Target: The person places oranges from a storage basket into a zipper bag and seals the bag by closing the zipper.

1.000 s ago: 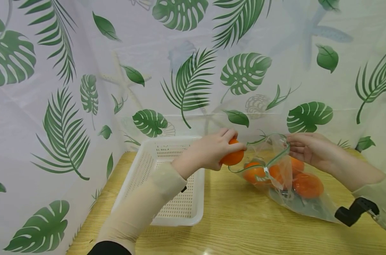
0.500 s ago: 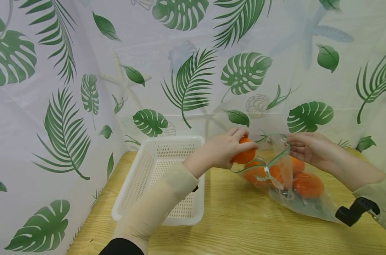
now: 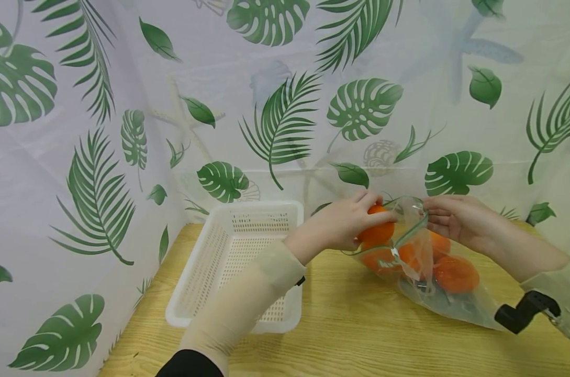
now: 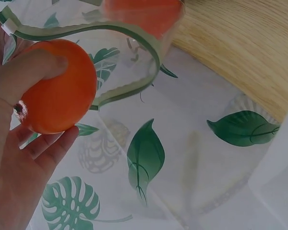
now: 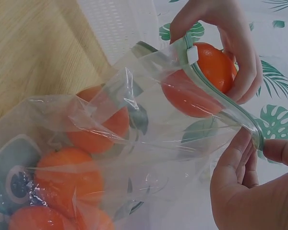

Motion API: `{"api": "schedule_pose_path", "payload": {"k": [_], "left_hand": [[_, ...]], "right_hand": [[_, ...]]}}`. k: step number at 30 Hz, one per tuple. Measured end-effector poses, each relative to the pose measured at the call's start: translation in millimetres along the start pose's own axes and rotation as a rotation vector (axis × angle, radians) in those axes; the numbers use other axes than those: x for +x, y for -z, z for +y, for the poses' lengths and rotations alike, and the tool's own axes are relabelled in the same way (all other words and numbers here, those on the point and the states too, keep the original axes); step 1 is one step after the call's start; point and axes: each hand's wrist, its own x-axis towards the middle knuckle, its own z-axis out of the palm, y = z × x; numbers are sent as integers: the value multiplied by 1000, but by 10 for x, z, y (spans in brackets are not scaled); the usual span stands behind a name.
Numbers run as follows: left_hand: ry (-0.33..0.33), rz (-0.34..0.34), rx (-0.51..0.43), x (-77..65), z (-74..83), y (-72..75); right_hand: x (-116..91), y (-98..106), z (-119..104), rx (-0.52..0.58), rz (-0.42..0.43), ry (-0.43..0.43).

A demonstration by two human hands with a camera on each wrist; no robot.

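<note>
In the head view my left hand grips an orange at the mouth of a clear zip bag. The left wrist view has the thumb across this orange, fingers beneath it, beside the bag's green zip edge. My right hand pinches the bag's rim at the other side, holding the mouth apart. From the right wrist, the held orange is partly behind the bag's film, near the white slider. Several oranges lie inside the bag.
A white perforated plastic basket stands on the wooden table, left of the bag and under my left forearm. A leaf-printed cloth hangs behind and at the left. A black wrist camera sits on my right sleeve.
My left hand has moved right with the orange, from the bag's left edge to within its opening. The right hand and the bag have stayed nearly still.
</note>
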Motion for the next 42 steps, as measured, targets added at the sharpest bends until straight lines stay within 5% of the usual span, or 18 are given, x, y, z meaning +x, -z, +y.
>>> {"api": "schedule_pose_path", "payload": {"k": [20, 32, 42], "left_hand": [[11, -33, 43, 149, 154, -110], [-3, 0, 44, 54, 69, -182], [71, -33, 30, -41, -90, -261]], "right_hand": [[-20, -31, -35, -30, -7, 2], [-29, -31, -29, -33, -15, 12], [-38, -35, -26, -34, -20, 23]]}}
